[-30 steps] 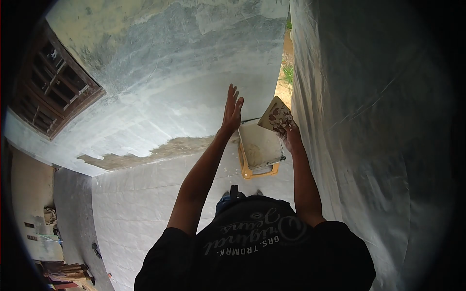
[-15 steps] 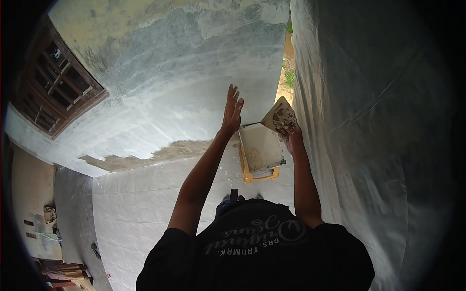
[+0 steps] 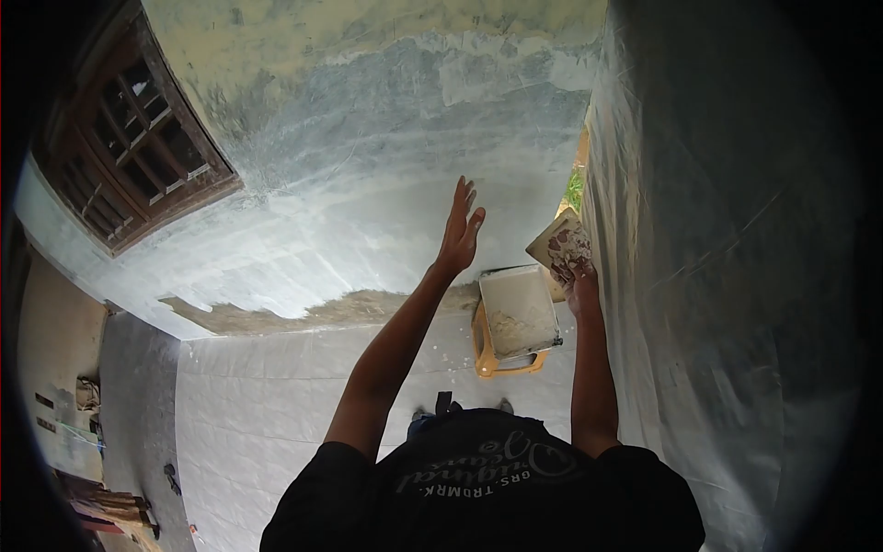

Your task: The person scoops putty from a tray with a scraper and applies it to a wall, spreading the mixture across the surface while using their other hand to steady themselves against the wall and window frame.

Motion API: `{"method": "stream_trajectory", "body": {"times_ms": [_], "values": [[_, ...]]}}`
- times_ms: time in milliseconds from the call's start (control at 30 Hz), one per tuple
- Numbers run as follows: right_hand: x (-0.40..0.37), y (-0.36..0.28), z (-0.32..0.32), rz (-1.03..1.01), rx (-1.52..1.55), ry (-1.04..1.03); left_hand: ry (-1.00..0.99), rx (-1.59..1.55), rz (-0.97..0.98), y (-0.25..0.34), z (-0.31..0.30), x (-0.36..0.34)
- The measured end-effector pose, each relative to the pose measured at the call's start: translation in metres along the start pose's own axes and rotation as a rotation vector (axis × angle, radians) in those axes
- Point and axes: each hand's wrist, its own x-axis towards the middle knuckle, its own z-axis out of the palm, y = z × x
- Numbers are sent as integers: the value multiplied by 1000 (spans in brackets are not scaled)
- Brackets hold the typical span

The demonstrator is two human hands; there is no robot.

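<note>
My left hand [image 3: 460,230] is raised in front of the grey-white wall [image 3: 368,212], fingers stretched out and holding nothing; whether it touches the wall I cannot tell. In my right hand [image 3: 579,283] is a flat, roughly square plate [image 3: 563,247] smeared with brown and whitish material. Just below and left of that plate, a pale rectangular tub [image 3: 520,308] holds whitish paste toward its near end. The tub rests on a yellow stool [image 3: 501,371], of which only parts of the frame show.
A brown wooden window [image 3: 138,129] is at the upper left. Translucent sheeting [image 3: 681,304] hangs along the right side. Pale sheeting [image 3: 276,386] covers the floor around my feet. A bare brownish strip [image 3: 276,317] runs along the wall's lower edge.
The view has shifted, so wall, window and tub appear moved within it. Both hands keep nearly the same pose, the left spread, the right still holding the plate.
</note>
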Motion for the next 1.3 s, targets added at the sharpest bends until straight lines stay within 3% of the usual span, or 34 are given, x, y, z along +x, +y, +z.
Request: {"method": "stream_trajectory", "body": {"times_ms": [200, 633, 933, 1300], "values": [[4, 8, 28, -61, 114, 58, -40, 13, 120, 15, -52, 2], [8, -1, 251, -187, 133, -173, 14, 168, 239, 76, -211, 48], [29, -31, 344, -247, 78, -322, 127, 304, 347, 102, -256, 87], [59, -11, 422, -326, 44, -343, 183, 433, 402, 108, -314, 108]]}}
